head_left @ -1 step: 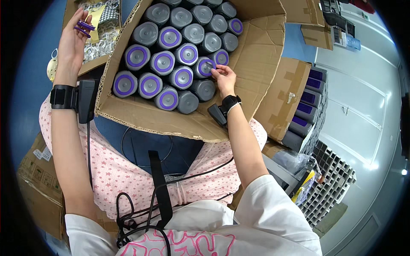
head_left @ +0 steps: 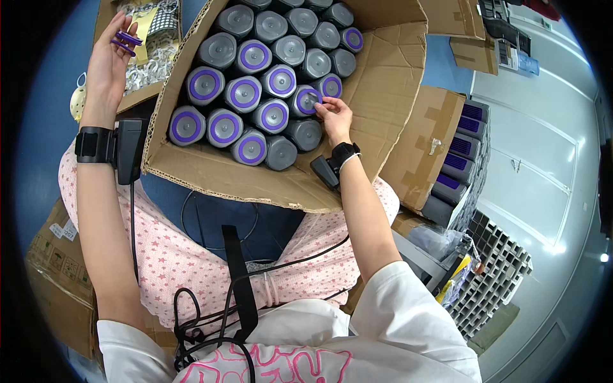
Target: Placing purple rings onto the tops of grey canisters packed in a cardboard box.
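From afar, I see the left hand (head_left: 113, 59) gripping thin purple plastic rings (head_left: 129, 39), likely as spares; the right hand (head_left: 336, 119) touches a round-cornered grey canister (head_left: 306, 101), whether pinching I cannot tell.

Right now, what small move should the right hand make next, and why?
Perhaps press lightly around the purple ring on this grey canister: the right hand is at the ring's right edge, and whether it sits flush is unclear. The left hand holds more purple rings.
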`<move>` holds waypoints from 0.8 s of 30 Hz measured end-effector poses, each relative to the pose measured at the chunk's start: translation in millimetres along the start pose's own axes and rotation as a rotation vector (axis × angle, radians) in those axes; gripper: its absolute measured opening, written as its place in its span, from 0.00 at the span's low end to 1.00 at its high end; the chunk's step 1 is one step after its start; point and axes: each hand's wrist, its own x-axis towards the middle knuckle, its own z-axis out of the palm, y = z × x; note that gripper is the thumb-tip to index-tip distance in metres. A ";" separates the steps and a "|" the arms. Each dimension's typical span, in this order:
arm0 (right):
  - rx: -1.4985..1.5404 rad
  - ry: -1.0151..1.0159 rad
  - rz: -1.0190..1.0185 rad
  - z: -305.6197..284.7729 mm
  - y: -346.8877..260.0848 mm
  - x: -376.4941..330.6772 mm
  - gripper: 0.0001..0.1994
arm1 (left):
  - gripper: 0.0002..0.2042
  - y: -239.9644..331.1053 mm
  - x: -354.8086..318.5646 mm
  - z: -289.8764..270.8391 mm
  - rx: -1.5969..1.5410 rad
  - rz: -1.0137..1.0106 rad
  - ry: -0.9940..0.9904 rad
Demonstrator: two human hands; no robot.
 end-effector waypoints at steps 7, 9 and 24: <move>-0.031 -0.006 -0.014 0.5 4.8 3.2 0.13 | 0.18 3.7 -5.6 8.8 0.019 -0.006 0.021; -0.144 0.019 -0.058 -6.0 9.2 7.7 0.14 | 0.18 2.1 -7.7 15.2 0.020 -0.022 0.028; -0.781 -0.001 -0.374 13.0 -13.4 -15.9 0.32 | 0.18 2.5 -5.2 3.6 0.041 -0.017 0.003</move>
